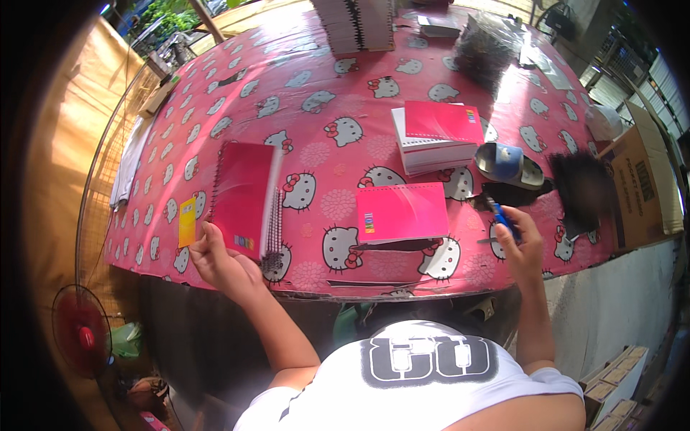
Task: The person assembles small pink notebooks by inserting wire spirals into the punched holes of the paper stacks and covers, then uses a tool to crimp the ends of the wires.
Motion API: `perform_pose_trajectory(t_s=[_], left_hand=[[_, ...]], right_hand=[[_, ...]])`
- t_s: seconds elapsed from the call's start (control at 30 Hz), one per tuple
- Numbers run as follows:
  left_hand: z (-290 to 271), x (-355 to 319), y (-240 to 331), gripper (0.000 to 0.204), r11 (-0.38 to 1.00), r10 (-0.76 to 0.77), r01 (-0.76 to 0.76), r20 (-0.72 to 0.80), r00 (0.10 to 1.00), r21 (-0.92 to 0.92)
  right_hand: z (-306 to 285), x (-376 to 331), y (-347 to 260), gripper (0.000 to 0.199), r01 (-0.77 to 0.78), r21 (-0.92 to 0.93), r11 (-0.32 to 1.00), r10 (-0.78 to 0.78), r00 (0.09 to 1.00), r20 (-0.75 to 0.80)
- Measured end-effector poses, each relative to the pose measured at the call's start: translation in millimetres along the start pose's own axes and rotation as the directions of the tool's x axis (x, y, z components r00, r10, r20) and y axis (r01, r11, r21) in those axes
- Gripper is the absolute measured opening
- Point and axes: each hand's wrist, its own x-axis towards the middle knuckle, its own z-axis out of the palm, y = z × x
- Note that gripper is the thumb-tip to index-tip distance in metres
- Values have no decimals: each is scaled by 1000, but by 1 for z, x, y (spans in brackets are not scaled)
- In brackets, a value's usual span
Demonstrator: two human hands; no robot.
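On the left, my left hand (226, 266) is closed at the lower corner of a pink spiral notebook (243, 190). Black coils along the notebook's right side suggest more bound notebooks beneath it. A yellow card (187, 223) lies just left of that hand. My right hand (523, 248) grips a small blue-handled tool (506, 221) that looks like pliers; its jaws are hard to make out. Between the hands lies another pink notebook (402, 212), with punched holes along its top edge. Behind it stands a stack of white pages (435, 156) topped by a pink cover (444, 121).
A blue slipper (509, 165) and a bundle of black coils (578, 188) sit at the right, beside a cardboard box (643, 183). At the back are tall notebook stacks (356, 25) and a plastic-wrapped bundle (490, 47). A fan (86, 334) stands at lower left.
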Motion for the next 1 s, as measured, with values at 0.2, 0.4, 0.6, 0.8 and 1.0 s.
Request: perform_pose_trajectory(t_s=[0.2, 0.4, 0.6, 0.8, 1.0], left_hand=[[-70, 31, -71, 18, 956, 46, -29, -52, 998, 292], [-88, 36, -81, 16, 906, 10, 1, -24, 1000, 422], [2, 9, -16, 15, 876, 114, -219, 256, 960, 430], [129, -81, -8, 20, 894, -192, -352, 948, 255, 276], [159, -91, -34, 14, 795, -499, -347, 861, 93, 498]], right_hand=[[2, -2, 57, 41, 49, -560, 827, -106, 992, -70], [-7, 19, 61, 47, 147, -538, 830, -261, 955, -142], [-100, 116, 156, 39, -278, -820, 500, 21, 951, -310], [-113, 139, 172, 23, -286, -779, 558, 157, 958, -239], [-115, 130, 139, 20, -102, -763, 638, -180, 944, -276]])
